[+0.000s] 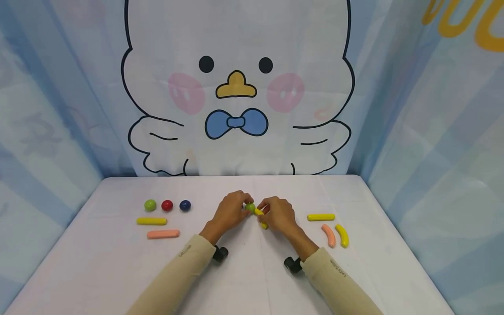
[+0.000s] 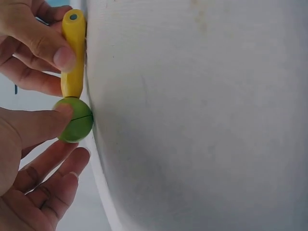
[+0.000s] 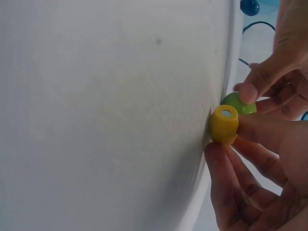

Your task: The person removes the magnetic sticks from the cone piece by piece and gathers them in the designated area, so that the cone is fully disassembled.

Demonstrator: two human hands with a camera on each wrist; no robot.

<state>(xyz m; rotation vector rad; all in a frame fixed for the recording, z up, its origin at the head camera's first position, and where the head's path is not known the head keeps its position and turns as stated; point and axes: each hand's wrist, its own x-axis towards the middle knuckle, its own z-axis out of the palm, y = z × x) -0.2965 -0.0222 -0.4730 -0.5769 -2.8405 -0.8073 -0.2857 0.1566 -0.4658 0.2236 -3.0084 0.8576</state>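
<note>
Near the middle of the table, my left hand pinches a green ball between thumb and fingers. My right hand grips a yellow rod, with its thumb across the rod's side. In the left wrist view one end of the rod touches the green ball, which has a thin dark line around it. The rod's other end shows a small round disc set into it. From the right wrist view, the yellow rod hides part of the ball.
On the left lie a green ball, a red ball, a dark blue ball, a yellow rod and a pink rod. On the right are a yellow rod, a curved pink piece and a curved yellow piece.
</note>
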